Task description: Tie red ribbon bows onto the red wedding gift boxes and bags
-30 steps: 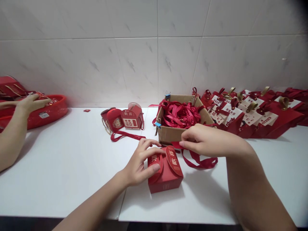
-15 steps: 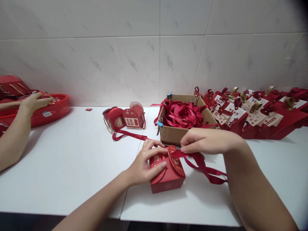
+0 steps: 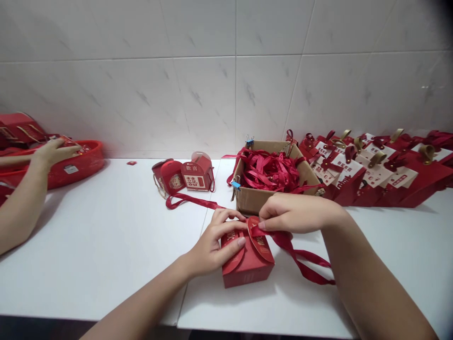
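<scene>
A red gift box (image 3: 249,271) with rounded, interlocking top flaps sits on the white table in front of me. My left hand (image 3: 221,241) is wrapped over its left side, thumb on the near flap and fingers across the top. A dark red ribbon (image 3: 300,257) runs from the box's top flap and trails to the right, its far part passing by my right forearm. Pinched between thumb and finger, the ribbon is in my right hand (image 3: 286,215) close to the flap. More ribbon (image 3: 193,198) stretches out on the left behind my left hand.
Behind the box stands a cardboard box (image 3: 256,200) full of red ribbons, with clips on its rim. Two small red boxes (image 3: 196,177) are left of it. Several red gift bags (image 3: 354,179) line the right. Another person's hand (image 3: 53,151) reaches into a red basin (image 3: 85,165).
My right hand has moved slightly left, closer to the box's flap, with the ribbon in its pinch. The trailing ribbon has shifted; my left hand stays on the box.
</scene>
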A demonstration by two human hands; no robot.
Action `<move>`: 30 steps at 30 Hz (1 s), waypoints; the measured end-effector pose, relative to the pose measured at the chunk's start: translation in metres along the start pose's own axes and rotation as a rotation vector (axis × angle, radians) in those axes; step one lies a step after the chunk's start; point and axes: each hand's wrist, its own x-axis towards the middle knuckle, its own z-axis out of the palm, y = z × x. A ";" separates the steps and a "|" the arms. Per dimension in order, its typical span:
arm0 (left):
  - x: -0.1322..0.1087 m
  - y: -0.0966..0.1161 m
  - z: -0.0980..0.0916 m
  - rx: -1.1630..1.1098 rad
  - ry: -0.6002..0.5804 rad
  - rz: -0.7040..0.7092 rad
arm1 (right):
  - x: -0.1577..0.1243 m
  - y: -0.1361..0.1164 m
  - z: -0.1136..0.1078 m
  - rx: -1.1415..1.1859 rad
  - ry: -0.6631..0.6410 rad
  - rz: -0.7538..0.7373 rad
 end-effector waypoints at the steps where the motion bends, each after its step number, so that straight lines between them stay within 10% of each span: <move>1: 0.000 0.000 0.000 -0.016 0.002 -0.017 | 0.002 -0.001 0.001 -0.016 -0.001 0.007; 30: 0.003 0.002 0.001 -0.251 0.016 -0.185 | 0.009 -0.007 0.008 -0.171 0.065 0.001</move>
